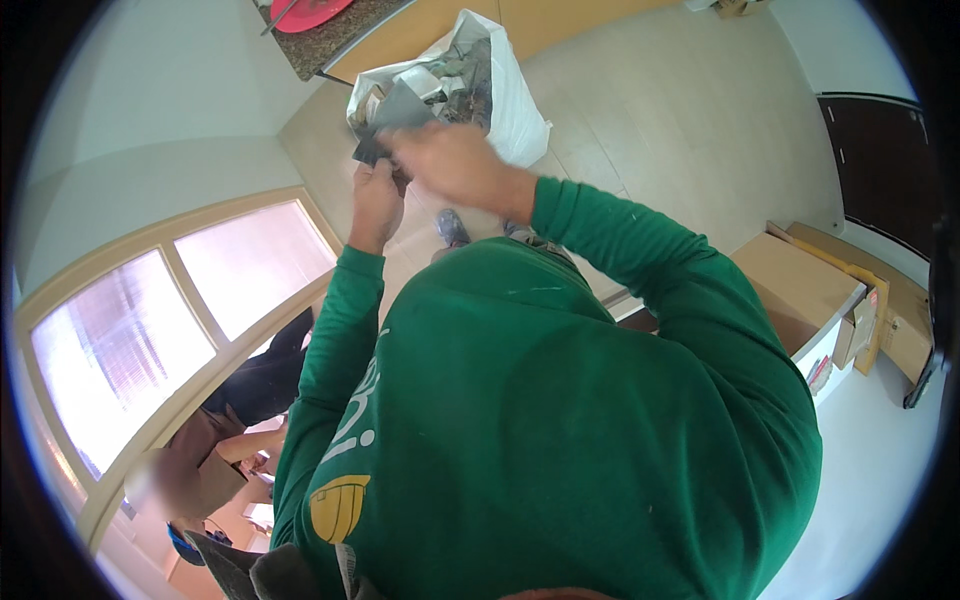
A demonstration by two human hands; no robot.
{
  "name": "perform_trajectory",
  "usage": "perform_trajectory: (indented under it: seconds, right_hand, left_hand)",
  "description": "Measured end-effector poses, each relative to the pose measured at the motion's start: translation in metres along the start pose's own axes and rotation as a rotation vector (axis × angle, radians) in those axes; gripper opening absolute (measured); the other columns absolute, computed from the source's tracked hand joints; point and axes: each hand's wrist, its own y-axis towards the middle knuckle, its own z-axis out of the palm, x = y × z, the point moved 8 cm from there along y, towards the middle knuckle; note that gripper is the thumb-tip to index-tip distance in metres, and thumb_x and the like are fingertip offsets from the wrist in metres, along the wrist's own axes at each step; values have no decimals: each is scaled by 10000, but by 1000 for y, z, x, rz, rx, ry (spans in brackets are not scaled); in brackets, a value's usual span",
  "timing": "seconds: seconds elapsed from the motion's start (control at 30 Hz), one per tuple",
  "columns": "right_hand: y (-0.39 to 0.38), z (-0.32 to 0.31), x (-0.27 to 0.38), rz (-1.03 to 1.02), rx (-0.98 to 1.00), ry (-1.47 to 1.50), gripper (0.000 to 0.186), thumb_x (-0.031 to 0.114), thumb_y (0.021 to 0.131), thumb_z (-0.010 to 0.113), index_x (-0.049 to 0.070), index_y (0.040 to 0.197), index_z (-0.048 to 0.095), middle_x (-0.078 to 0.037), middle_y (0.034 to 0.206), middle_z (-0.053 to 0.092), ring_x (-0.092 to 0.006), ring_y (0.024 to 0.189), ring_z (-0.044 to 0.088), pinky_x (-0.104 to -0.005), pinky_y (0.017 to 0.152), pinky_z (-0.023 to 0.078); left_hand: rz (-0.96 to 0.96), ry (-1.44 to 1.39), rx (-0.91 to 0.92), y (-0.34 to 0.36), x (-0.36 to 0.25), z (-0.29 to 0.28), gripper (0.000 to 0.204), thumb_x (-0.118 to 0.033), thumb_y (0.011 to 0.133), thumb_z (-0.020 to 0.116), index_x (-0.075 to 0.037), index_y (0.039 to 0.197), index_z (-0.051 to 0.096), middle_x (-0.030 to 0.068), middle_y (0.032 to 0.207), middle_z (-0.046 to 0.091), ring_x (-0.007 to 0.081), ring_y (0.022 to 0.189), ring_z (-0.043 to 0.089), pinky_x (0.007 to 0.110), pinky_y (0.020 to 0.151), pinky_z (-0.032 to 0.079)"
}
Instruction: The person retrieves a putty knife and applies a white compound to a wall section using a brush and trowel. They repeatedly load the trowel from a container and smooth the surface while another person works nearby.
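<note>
A dark grey, thin sheet (403, 107) is between my two hands, held over the near rim of a white plastic bag (517, 105). Its material cannot be made out. My left hand (377, 205) pinches the lower end of the sheet between thumb and fingers. From the right, my right hand (450, 168) reaches across with closed fingers on the sheet; motion blurs it a little, and its fingertips are partly hidden. Crumpled wrappers and other waste (465, 85) fill the open bag.
A granite countertop (318, 47) bearing a red dish (310, 12) stands at the far left. Cardboard boxes (800, 280) are stacked at right. A framed window (250, 260) lies at left, with another person (215, 445) beyond it. My shoe (452, 226) shows on the tiled floor (650, 130).
</note>
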Motion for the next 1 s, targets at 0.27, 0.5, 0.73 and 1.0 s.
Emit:
perform_trajectory:
  seconds: [0.27,0.5,0.73,1.0]
  right_hand:
    - [-5,-6,16,-128,-59,6,392,174,885,591,124,1272,620,-81,881,710,-287,759,703,-434,617,559]
    - [0,-3,-44,218,50,-4,293,192,899,573,95,1170,628,-103,827,725,-300,742,732,-449,573,565]
    - [-27,23,-121,564,136,108,261,247,1013,487,79,1153,629,-238,891,690,-402,813,695,-506,702,553]
    - [-81,44,-166,1142,-350,1293,392,401,1015,597,16,964,647,-83,785,659,-203,608,586,-366,513,447]
  left_hand:
    - [-57,121,-6,2,2,-16,244,-38,966,451,6,1175,570,78,1111,621,195,1004,620,354,915,519]
    - [-33,12,45,-11,-21,15,358,-27,947,431,18,1292,516,117,1228,603,269,1109,633,435,1022,497]
    - [-224,105,175,-17,-21,24,411,-68,969,459,50,1362,488,162,1291,603,292,1077,660,462,910,593]
    - [363,788,-283,-13,-78,-13,275,-160,969,631,-15,1193,694,103,977,694,188,832,656,315,713,530]
